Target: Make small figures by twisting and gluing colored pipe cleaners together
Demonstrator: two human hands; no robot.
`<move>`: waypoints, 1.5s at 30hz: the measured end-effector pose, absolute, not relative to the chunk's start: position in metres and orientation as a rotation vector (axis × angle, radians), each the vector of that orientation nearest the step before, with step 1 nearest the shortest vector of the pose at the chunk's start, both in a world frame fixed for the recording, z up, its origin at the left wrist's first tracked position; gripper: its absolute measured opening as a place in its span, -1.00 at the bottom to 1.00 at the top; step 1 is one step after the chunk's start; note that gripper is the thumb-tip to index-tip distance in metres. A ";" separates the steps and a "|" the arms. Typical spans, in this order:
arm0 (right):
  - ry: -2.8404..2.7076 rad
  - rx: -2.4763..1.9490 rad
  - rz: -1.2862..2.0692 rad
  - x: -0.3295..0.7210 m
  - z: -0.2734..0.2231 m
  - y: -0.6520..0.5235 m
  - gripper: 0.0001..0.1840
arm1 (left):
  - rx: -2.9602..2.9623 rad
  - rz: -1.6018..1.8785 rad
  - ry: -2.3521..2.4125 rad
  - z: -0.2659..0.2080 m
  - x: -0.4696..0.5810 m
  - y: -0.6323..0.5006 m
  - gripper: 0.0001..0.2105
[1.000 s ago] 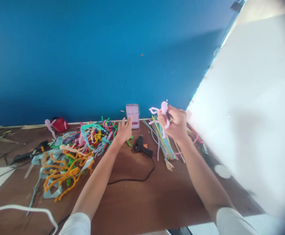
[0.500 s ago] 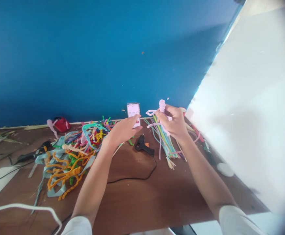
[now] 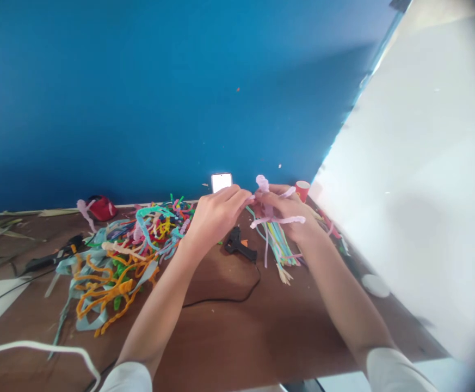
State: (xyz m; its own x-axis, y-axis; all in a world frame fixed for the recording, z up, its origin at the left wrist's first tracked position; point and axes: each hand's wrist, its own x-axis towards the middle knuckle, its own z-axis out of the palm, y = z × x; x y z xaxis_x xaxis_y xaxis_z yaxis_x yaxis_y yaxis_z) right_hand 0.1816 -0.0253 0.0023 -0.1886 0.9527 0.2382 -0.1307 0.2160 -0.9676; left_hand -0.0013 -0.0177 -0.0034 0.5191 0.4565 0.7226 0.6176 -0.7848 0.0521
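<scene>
From my head camera, I take the black glue gun (image 3: 240,246) as landmark. Beyond it and to its right, the fuzzy pink figure (image 3: 262,184) is up between my hands: my right hand (image 3: 292,211) grips its body, while my left hand (image 3: 220,213) pinches the tip of one limb. The red cup (image 3: 301,194) stands farther back to the gun's right, behind my right hand; its pale inside wall shows, but I can't tell what it holds. Far left of the gun sits a red-and-black object (image 3: 104,208), perhaps a pouch, contents hidden. Loose coloured stems (image 3: 155,226) heap left of the gun; a straight bundle (image 3: 278,245) lies to its right.
</scene>
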 end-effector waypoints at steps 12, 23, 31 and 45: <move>-1.799 -0.738 0.259 0.176 -0.002 -0.036 -0.70 | -2.960 -1.985 -1.486 0.001 0.021 -0.035 -0.66; -2.019 -0.636 -0.505 0.187 -0.003 -0.032 -0.78 | -3.199 -2.523 -1.665 0.004 0.021 -0.032 -0.67; -1.519 -0.875 0.514 0.182 0.005 -0.035 -0.80 | -2.675 -1.716 -1.042 0.005 0.013 -0.037 -0.80; -1.555 -0.859 1.005 0.185 -0.004 -0.026 -0.74 | -2.336 -1.292 -0.951 -0.011 0.008 -0.017 -0.78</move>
